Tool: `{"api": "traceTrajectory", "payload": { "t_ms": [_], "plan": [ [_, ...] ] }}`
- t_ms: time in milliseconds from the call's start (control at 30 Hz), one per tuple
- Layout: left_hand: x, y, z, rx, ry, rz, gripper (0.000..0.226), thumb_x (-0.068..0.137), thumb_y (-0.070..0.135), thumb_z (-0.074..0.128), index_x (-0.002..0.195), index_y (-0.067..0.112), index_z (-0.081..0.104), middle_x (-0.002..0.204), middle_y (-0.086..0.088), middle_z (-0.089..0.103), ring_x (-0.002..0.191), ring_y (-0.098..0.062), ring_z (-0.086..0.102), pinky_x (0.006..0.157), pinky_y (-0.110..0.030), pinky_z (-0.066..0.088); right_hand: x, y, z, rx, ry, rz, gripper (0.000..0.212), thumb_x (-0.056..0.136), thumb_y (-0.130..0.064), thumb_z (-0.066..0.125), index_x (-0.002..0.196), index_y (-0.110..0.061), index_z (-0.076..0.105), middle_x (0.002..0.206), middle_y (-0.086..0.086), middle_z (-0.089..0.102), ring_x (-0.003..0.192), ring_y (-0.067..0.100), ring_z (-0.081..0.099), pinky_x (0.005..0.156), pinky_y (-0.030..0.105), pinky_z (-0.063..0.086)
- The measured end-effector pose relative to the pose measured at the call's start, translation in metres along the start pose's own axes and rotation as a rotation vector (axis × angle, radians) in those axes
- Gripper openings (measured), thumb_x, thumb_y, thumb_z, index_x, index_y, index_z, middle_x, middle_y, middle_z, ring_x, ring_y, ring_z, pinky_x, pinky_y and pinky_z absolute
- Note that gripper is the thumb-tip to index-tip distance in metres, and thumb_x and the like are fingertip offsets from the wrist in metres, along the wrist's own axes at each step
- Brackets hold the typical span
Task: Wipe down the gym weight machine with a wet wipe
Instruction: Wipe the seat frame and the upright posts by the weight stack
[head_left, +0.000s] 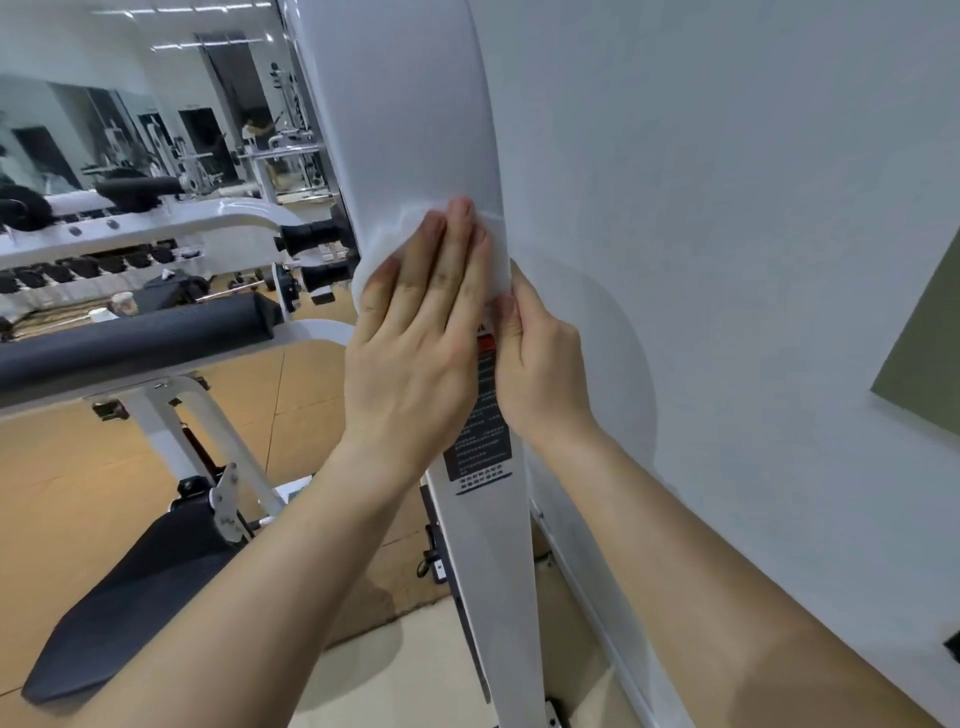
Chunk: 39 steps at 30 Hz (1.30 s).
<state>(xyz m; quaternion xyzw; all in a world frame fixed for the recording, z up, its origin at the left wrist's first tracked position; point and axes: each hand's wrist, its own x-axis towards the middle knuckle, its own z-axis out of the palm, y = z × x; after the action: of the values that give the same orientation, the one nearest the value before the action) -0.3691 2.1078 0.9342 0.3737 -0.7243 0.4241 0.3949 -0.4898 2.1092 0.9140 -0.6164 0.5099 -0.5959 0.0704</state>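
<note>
1. the left hand (415, 332) lies flat on the front of the machine's white upright column (405, 104), fingers straight and close together and pointing up, thumb spread out to the side.
2. it presses the wet wipe (395, 234) against the column; the white wipe shows above the fingertips and wraps round the column's left edge.
3. the right hand (540, 364) is at the column's right edge, just beside the left hand, with its thumb up along the edge and its fingers curled in, pinching the wipe's right-hand end.
4. both forearms reach up to the column from the bottom of the view, and they are bare.
5. a dark printed label (483, 431) with a red band at its top is stuck on the column right below the hands; the right hand's knuckles cover part of its upper end.
6. a plain pale wall (727, 208) stands close to the right of the column.
7. left of the column and lower, a black seat pad (130, 597) sits on a white frame, with a long black roller pad (135, 332) above it.
8. farther left of the column, a white rack holds rows of dark dumbbells (78, 260), and mirrors (104, 104) behind it reflect more gym machines.
9. the floor (52, 467) at the column's foot is tan.
</note>
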Motion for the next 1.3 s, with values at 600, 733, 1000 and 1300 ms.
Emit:
{"api": "traceTrajectory", "payload": {
  "t_ms": [600,733,1000,1300],
  "plan": [
    [-0.209,0.060,0.076,0.042,-0.039,0.164,0.054,0.105,0.011,0.035,0.158,0.005,0.024,0.165,-0.011,0.021,0.154,-0.024,0.017,0.126,-0.041,0.015,-0.154,0.168,0.062,-0.013,-0.048,-0.055,0.039,0.108,-0.029,0.032,0.138,-0.018,0.055,0.107,0.001,0.073,0.096,0.024,0.063,0.076,0.026,0.039],
    [-0.213,0.064,0.077,-0.062,0.060,0.128,0.047,0.105,0.018,0.046,0.150,0.004,0.043,0.159,-0.012,0.036,0.149,-0.024,0.032,0.121,-0.041,0.029,-0.158,0.173,0.052,0.081,-0.083,-0.016,0.027,0.107,-0.019,0.040,0.098,-0.031,0.062,0.071,-0.028,0.059,0.068,0.001,0.053,0.064,0.011,0.034],
    [-0.166,0.055,0.077,0.116,0.153,0.075,0.047,0.107,0.017,0.041,0.153,0.004,0.038,0.160,-0.013,0.034,0.149,-0.029,0.031,0.121,-0.046,0.028,-0.123,0.141,0.058,0.159,0.006,-0.024,0.034,0.107,-0.033,0.029,0.109,-0.029,0.063,0.110,0.005,0.069,0.106,0.025,0.061,0.088,0.036,0.047],
    [-0.282,0.091,0.100,0.116,-0.090,0.109,0.059,0.104,0.014,0.033,0.159,0.003,0.015,0.167,-0.014,0.013,0.155,-0.027,0.007,0.126,-0.044,0.008,-0.214,0.215,0.080,-0.074,-0.096,0.096,0.044,0.109,-0.029,0.032,0.151,-0.024,0.041,0.158,0.003,0.040,0.145,0.017,0.032,0.112,0.030,0.031]
  ]
}}
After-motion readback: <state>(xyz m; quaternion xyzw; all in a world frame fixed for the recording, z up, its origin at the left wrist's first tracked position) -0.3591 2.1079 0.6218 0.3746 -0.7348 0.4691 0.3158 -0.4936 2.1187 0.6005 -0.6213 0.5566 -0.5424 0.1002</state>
